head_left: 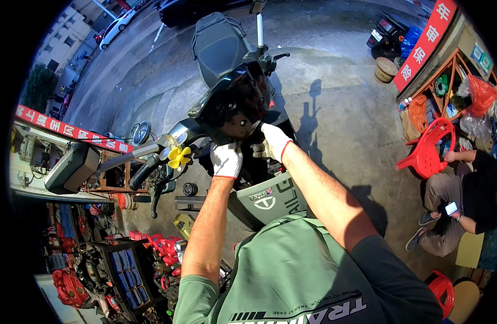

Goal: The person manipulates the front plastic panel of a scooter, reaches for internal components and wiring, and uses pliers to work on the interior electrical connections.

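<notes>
A scooter stands before me, its glossy black front cowl tilted over an opening below the handlebar. At the cowl's lower edge, my left hand, in a white work glove with red trim, is closed on that edge; its fingertips are hidden. My right hand, gloved the same way, reaches into the dark opening from the right. Its fingers curl inward, and whatever they hold cannot be made out. Below both hands is a grey-green front panel. To the left, a yellow propeller ornament sits on the handlebar near the brake lever.
A mirror sticks out at left; the scooter's seat lies beyond. Parts and a rack crowd the lower left. At right, a person holding a phone sits near a red plastic chair and cluttered shelves.
</notes>
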The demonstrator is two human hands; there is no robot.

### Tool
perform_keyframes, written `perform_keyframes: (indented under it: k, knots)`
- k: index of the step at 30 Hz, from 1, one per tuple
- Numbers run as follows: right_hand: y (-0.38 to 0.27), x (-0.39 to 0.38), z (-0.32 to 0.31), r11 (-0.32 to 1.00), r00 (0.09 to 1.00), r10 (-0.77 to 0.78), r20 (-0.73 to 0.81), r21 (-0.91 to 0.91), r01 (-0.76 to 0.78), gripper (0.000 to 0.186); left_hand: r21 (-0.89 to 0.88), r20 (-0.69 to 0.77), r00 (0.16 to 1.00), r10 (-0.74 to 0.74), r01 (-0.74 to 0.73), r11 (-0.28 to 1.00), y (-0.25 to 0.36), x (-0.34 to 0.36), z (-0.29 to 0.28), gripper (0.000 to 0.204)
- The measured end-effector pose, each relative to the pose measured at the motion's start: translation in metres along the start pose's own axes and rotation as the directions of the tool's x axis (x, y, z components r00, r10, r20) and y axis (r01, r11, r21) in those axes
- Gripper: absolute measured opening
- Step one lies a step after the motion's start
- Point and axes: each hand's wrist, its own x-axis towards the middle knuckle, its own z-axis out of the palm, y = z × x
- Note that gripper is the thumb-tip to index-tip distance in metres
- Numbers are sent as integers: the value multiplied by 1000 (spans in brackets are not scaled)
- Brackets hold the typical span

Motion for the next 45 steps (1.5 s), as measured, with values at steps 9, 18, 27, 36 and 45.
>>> perform_keyframes:
  k: [9,18,27,36,45]
  knots:
    - [1,2,1,997,982,-80,-170,-37,74,37,-18,-5,1000,-18,18,1000,4,3,1,9]
    - [16,-11,-21,964,988,-153,22,222,144,16,-88,12,997,-72,73,993,-3,-3,3,8]
    - [22,-9,-11,974,977,-215,-3,66,215,19,-119,-68,996,-51,43,992,-5,2,-3,6]
    - [34,0,18,940,931,-339,-137,-86,330,28,-12,49,993,-107,108,994,-16,-11,-3,20]
    - [32,-2,16,946,936,-324,-137,-47,321,24,-119,407,827,-388,469,875,-53,-36,-50,47]
